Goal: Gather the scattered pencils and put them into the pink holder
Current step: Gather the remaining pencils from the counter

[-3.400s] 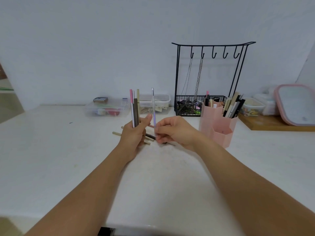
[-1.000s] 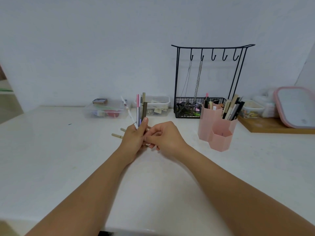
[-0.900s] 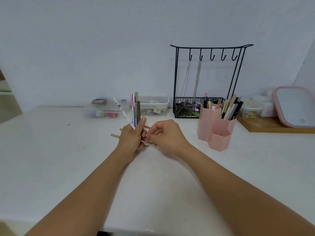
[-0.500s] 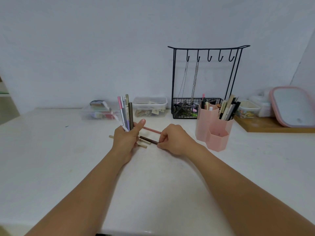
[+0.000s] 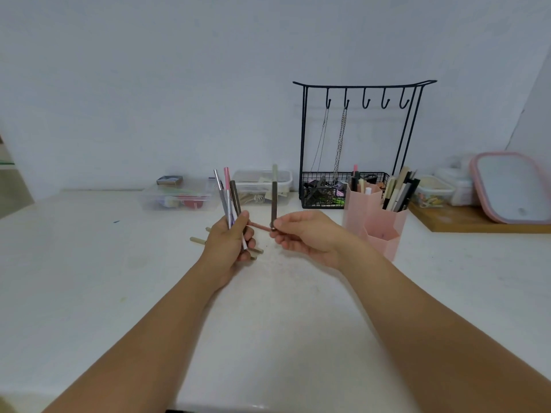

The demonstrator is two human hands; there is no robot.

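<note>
My left hand [image 5: 228, 244] grips a bundle of pencils [image 5: 228, 193] that stand upright above the white table, among them a pink, a silver and a dark one. My right hand [image 5: 304, 234] pinches the lower end of a dark pencil with a pale cap [image 5: 274, 198], held upright just right of the bundle. A pink pencil [image 5: 258, 225] lies on the table between my hands. Two beige pencils [image 5: 198, 240] lie partly hidden under my left hand. The pink holder [image 5: 374, 225] stands to the right of my right hand with several pens in it.
A black wire rack [image 5: 354, 141] with hooks, chains and a basket stands behind the holder. Two clear plastic boxes [image 5: 176, 198] sit at the back by the wall. A wooden board [image 5: 477, 222] with containers and a pink-rimmed lid [image 5: 512, 186] is at the far right.
My right hand has picked the dark pencil up off the table and raised it upright beside the bundle. My left hand keeps its bundle, shifted slightly.
</note>
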